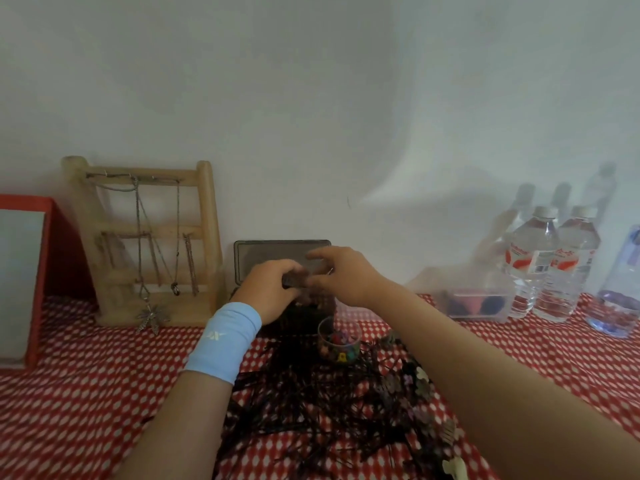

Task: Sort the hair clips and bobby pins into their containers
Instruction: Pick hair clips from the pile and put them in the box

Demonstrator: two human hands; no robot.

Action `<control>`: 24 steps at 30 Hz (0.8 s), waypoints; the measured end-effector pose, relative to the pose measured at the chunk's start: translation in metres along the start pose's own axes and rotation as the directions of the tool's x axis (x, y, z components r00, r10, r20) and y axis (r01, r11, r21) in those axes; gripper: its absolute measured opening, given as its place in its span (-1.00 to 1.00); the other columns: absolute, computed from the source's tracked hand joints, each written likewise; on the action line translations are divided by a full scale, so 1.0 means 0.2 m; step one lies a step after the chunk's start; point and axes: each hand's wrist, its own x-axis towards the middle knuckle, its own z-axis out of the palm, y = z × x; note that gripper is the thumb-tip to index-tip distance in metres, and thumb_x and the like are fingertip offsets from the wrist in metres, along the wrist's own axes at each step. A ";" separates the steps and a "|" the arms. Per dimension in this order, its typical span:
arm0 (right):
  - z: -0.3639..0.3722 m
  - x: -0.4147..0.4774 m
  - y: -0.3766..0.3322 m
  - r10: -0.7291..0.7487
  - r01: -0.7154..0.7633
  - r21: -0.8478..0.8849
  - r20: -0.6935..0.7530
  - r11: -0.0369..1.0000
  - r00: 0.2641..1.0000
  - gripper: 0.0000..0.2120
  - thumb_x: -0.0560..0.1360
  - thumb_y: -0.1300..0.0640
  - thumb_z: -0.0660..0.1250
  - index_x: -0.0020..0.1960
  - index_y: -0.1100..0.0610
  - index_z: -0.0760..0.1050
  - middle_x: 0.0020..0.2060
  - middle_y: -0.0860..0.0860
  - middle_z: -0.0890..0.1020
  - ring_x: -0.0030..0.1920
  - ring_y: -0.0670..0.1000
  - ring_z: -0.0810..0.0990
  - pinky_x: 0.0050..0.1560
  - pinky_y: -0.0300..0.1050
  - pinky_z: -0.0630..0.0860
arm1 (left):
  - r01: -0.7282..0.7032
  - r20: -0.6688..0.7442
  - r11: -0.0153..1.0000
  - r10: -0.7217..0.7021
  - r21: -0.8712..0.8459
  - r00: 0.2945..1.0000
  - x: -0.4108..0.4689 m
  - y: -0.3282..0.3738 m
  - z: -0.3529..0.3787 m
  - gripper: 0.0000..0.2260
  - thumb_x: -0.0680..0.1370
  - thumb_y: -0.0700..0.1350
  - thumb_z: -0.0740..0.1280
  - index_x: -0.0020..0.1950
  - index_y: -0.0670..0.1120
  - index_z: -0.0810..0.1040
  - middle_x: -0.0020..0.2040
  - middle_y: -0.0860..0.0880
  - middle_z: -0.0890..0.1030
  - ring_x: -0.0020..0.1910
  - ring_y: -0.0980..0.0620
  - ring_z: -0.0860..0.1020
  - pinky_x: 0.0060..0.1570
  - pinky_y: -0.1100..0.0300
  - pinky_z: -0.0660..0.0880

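1. Head cam: both hands were close together over the dark box [313, 306], w/ motion blur.
2. Left hand [273, 289], light-blue fabric wristband [225, 341] on the wrist: fingers curled round a small dark item [294, 280], too blurred to ID.
3. Right hand [343, 275]: half open, fingers arched & spread, thumb tip at the same dark item. Couldn't tell whether it pinched or only touched.
4. Box: 1, dark, rectangular, right under the hands. Its lid [282, 251] stood upright just beyond the fingertips.
5. Clear cup [323, 336]: 1, small, round, see-through, just nearer than the right hand, w/ tiny multi-colour mini clips [341, 344] inside.
6. Bobby pins [311, 403]: thin, black, a loose heap between the 2 forearms; too many to count.
7. Hair clips [423, 379]: flower-shaped, several along the heap's edge by the right forearm; exact no. unclear.
8. Cloth [86, 393]: red w/ a white repeating print, under it all.
9. Left of the left hand: 1 wooden rack [207, 220] hung w/ metal necklaces [152, 315]; farther left, 1 red frame [65, 258].
10. Right of the right hand: 1 clear rectangular plastic tub [474, 304], then 3 clear bottles [531, 261], 2 w/ red labels.
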 end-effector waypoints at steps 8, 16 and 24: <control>-0.09 -0.12 0.12 0.027 -0.026 -0.022 0.019 0.999 0.999 -0.76 0.59 0.18 0.38 0.23 0.03 0.61 0.02 -0.08 0.68 -0.22 -0.14 0.66 0.02 -0.15 0.62 | -0.017 -0.010 1.000 0.017 -0.021 1.000 0.00 -0.02 0.01 -0.67 0.51 -0.21 0.43 0.21 0.08 0.59 0.16 0.12 0.61 0.11 0.20 0.55 0.21 0.20 0.49; -0.29 -0.44 0.29 0.191 -0.183 -0.067 0.132 0.981 0.973 -0.83 0.54 0.18 0.41 0.01 -0.06 0.70 -0.10 -0.16 0.71 -0.19 -0.16 0.68 -0.05 -0.25 0.58 | -0.193 0.229 0.981 0.190 -0.012 0.955 -0.12 0.33 0.16 -0.87 0.55 -0.11 0.40 0.04 0.09 0.68 -0.02 0.20 0.63 -0.03 0.25 0.56 0.06 0.31 0.50; -0.33 -0.44 0.45 0.228 -0.188 -0.219 0.180 0.957 0.957 -0.70 0.57 0.21 0.34 0.21 -0.08 0.64 0.17 -0.14 0.65 0.13 -0.11 0.60 0.16 -0.21 0.46 | -0.254 0.255 0.915 0.177 0.313 0.951 -0.05 0.52 0.40 -0.83 0.53 0.06 0.36 0.02 0.08 0.71 -0.03 0.08 0.63 0.02 0.03 0.52 0.16 0.14 0.41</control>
